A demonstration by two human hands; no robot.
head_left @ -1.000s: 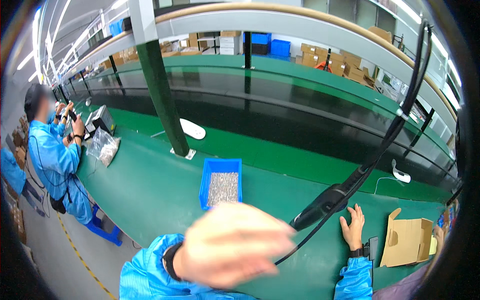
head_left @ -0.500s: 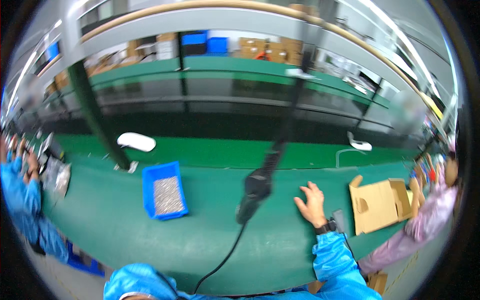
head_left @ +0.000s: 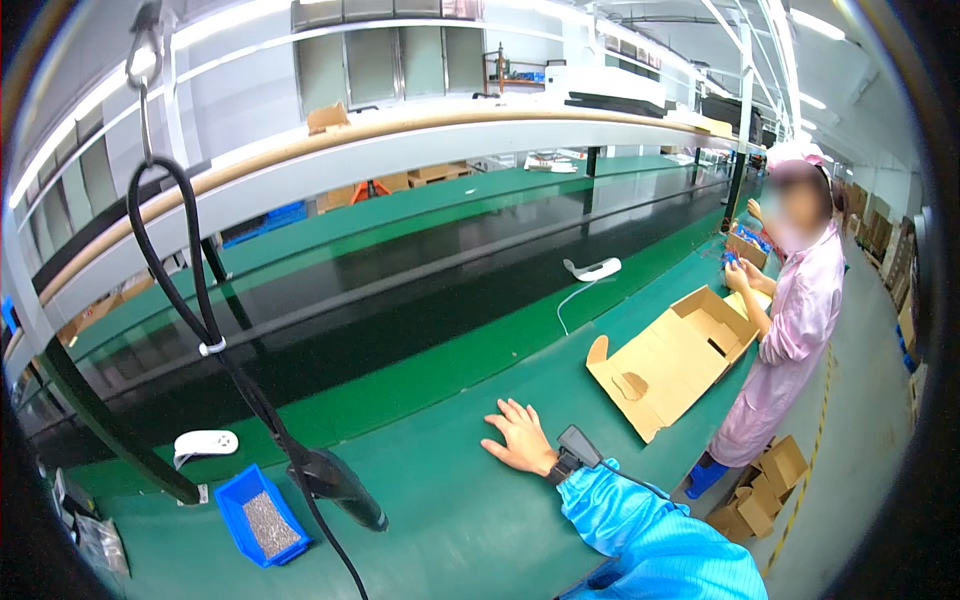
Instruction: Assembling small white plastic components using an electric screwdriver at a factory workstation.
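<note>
My right hand (head_left: 520, 437) is held palm down at the green workbench (head_left: 440, 510), fingers apart and nothing in it. I cannot tell whether it touches the surface. On that wrist is a black band with a small dark device (head_left: 578, 447), its cable trailing along my blue sleeve (head_left: 640, 515). To the hand's left hangs a black corded tool (head_left: 340, 488), shaped like an electric screwdriver. Past it stands a blue bin (head_left: 228, 500) of small silvery parts (head_left: 268, 522). Nothing shows of my left hand.
An opened cardboard box (head_left: 670, 370) lies to the right, beside a co-worker in pink (head_left: 795, 290) handling small blue items. White controller-like devices (head_left: 206, 443) sit along the bench's back edge. A metal hook (head_left: 143, 65) bears the tool's black loop. Beyond runs a dark conveyor (head_left: 420, 280).
The view has swung to the right, bringing the co-worker and the box further in. The hanging tool and blue bin now appear further left. My right hand stays open.
</note>
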